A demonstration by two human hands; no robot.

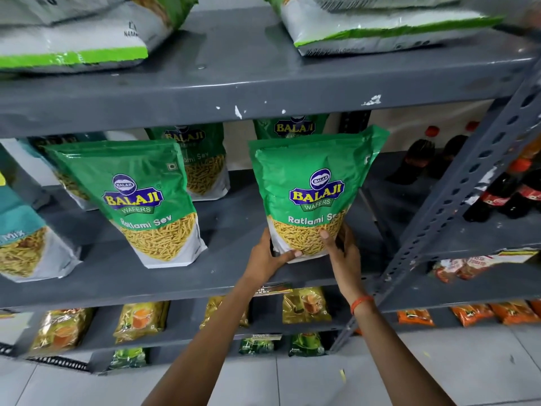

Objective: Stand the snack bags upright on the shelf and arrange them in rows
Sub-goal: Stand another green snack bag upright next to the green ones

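Note:
A green Ratlami Sev snack bag (310, 177) stands upright on the grey middle shelf (234, 276). My left hand (268, 259) grips its lower left corner and my right hand (344, 253) holds its lower right side. A second green bag (137, 197) stands upright to the left, near the shelf's front. Two more green bags (202, 162) (292, 127) stand behind, partly hidden. At the far left, a teal-topped bag (20, 238) leans at the shelf's end, with another green bag (67, 174) behind the front one.
White and green bags (73, 45) (380, 30) lie flat on the top shelf. A slotted grey upright (456, 200) stands right of my hands, with dark cola bottles (509, 194) beyond it. Yellow packets (140, 320) fill the lower shelves, orange packets (468, 315) at right.

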